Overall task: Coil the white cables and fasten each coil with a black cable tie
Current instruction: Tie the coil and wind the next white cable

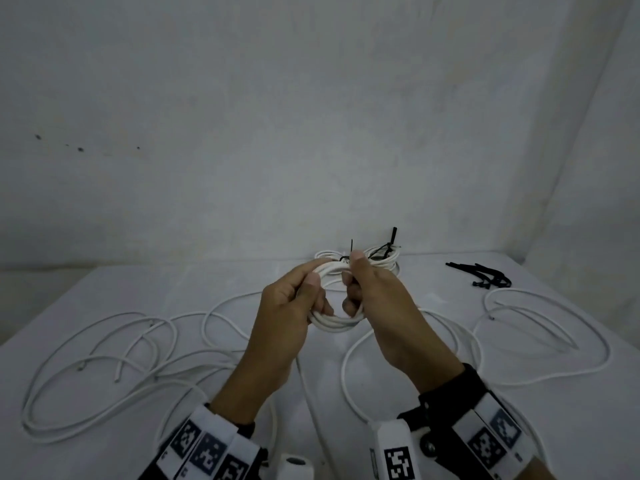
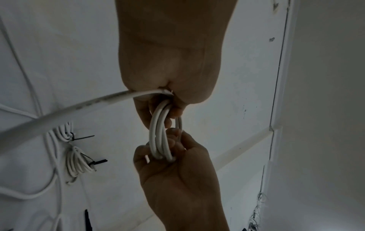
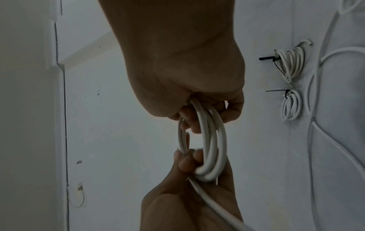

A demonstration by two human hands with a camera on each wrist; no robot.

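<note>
Surface: white table (image 1: 104, 292), running back to a white wall.
Far middle: two coiled white cables (image 1: 381, 259) lying just beside each other, each cinched with a black cable tie (image 1: 389, 245), tie tails sticking up.
Far right: loose black cable ties (image 1: 485, 273) lying in a small bunch.
Left side: uncoiled white cables (image 1: 104, 358) sprawling in overlapping loops.
Right side: more uncoiled cable (image 1: 554, 327) looping toward the table edge.
</note>
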